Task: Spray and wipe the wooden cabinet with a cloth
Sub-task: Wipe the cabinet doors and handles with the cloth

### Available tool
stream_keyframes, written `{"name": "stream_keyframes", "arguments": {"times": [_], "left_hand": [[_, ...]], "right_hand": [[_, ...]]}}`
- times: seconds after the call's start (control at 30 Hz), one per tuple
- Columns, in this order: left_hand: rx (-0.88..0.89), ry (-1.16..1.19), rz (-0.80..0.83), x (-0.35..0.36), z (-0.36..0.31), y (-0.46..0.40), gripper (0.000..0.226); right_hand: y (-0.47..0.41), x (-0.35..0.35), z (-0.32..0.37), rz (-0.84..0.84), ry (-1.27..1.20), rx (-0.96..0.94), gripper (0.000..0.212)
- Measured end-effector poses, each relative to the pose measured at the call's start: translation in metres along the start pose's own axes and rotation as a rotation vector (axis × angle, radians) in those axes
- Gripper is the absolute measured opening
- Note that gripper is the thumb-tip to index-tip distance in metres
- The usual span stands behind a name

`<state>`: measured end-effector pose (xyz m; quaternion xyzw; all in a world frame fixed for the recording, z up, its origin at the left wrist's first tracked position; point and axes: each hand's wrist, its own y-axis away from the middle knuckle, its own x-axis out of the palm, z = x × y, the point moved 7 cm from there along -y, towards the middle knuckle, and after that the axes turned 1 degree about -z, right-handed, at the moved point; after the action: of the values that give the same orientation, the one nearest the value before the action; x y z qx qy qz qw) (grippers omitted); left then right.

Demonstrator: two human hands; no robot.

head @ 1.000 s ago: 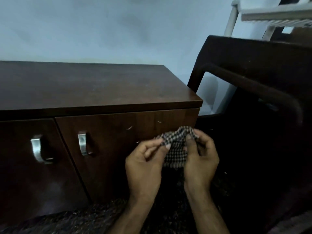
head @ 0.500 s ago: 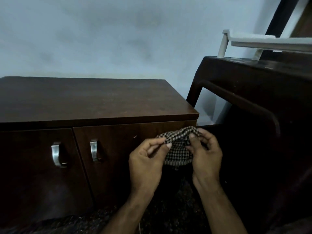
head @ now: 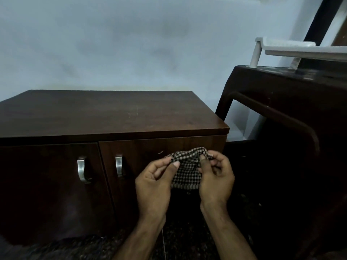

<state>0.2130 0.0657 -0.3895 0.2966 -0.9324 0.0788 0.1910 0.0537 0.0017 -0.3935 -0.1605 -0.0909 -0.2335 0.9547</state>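
A low dark wooden cabinet point(head: 112, 113) with two doors and metal handles stands against the pale wall. In front of its right door I hold a small black-and-white checked cloth point(head: 186, 171) bunched between both hands. My left hand point(head: 155, 182) pinches the cloth's left edge between thumb and fingers. The right edge is pinched by my right hand point(head: 216, 179). The cloth hangs a little below my fingers, apart from the cabinet door. No spray bottle is in view.
A dark brown plastic chair point(head: 293, 117) stands close to the cabinet's right side, with a white rack point(head: 300, 49) resting on top of it. Two metal handles point(head: 119, 166) sit on the doors left of my hands. The floor is dark speckled stone.
The view has tilted up, so the cabinet and chair sit lower in the frame. Both hands keep holding the cloth and have shifted their grip on it slightly.
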Motion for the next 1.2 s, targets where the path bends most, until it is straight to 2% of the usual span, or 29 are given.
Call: {"name": "stream_keyframes", "arguments": {"times": [0.1,0.2,0.3,0.43,0.57,0.63,0.67,0.73,0.8,0.9,1.0,1.1,1.2], "left_hand": [[0.010,0.045,-0.035,-0.005,-0.006,-0.001,0.015],[0.075,0.122,-0.070,-0.007,-0.025,-0.008,0.013],[0.092,0.102,-0.079,-0.012,-0.030,-0.010,0.015],[0.047,0.072,-0.087,-0.018,-0.020,-0.006,0.016],[0.099,0.107,-0.084,-0.022,-0.032,-0.008,0.017],[0.143,0.108,-0.092,-0.023,-0.037,-0.010,0.018],[0.153,0.092,-0.094,-0.024,-0.036,-0.010,0.017],[0.152,0.041,-0.108,-0.028,-0.029,-0.007,0.018],[0.122,0.002,-0.130,-0.035,-0.015,-0.005,0.018],[0.075,-0.005,-0.137,-0.043,-0.004,-0.002,0.016],[0.145,-0.002,-0.111,-0.039,-0.022,-0.003,0.017],[0.273,0.005,-0.056,-0.036,-0.046,-0.007,0.019],[0.289,-0.063,-0.045,-0.044,-0.036,-0.012,0.020]], "right_hand": [[0.000,0.009,0.008,-0.009,0.025,0.013,0.031],[0.000,0.027,0.032,0.019,-0.002,-0.077,0.023],[0.009,0.030,0.034,0.018,0.018,-0.119,0.019],[0.020,0.020,0.016,0.044,0.067,-0.065,0.020],[0.019,0.039,0.036,0.092,-0.075,-0.020,0.019],[0.021,0.054,0.052,0.142,-0.128,-0.082,0.013],[0.024,0.058,0.055,0.153,-0.065,-0.145,0.012],[0.036,0.056,0.048,0.169,0.067,-0.220,0.018],[0.049,0.049,0.031,0.161,0.119,-0.216,0.027],[0.057,0.046,0.020,0.164,0.159,-0.198,0.028],[0.051,0.052,0.038,0.226,0.115,-0.249,0.024],[0.048,0.061,0.059,0.353,0.012,-0.304,0.029],[0.048,0.059,0.044,0.329,0.045,-0.303,0.029]]}}
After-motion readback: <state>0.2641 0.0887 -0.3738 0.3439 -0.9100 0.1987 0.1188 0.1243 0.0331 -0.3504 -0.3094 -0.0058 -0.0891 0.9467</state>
